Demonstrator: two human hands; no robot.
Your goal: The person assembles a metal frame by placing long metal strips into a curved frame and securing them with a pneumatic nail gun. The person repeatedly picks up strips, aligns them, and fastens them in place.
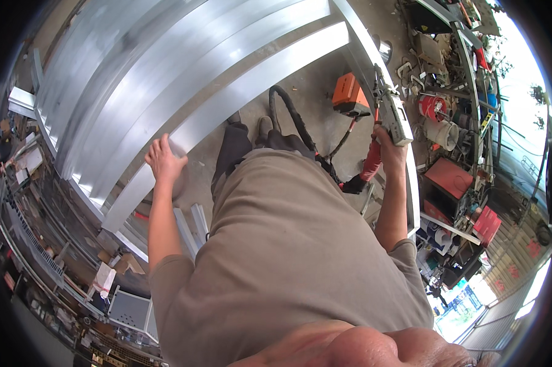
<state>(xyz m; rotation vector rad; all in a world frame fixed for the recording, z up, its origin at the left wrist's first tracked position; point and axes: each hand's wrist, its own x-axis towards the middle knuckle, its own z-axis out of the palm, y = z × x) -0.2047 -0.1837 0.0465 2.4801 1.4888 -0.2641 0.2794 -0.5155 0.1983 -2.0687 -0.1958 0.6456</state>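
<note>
Silver bar (245, 87); apparently red handle (372, 161)

Your left hand (165, 160), thumb held out from the fingers, lies over a silvery metal bar (264, 79) that runs off ahead and rightward. Your right hand (388, 144) grips a red-handled tool (371, 162); an orange box (349, 92) sits ahead-left of that hand.

Metalworking shop, metal bars (254, 79), orange machine (348, 92)
</note>
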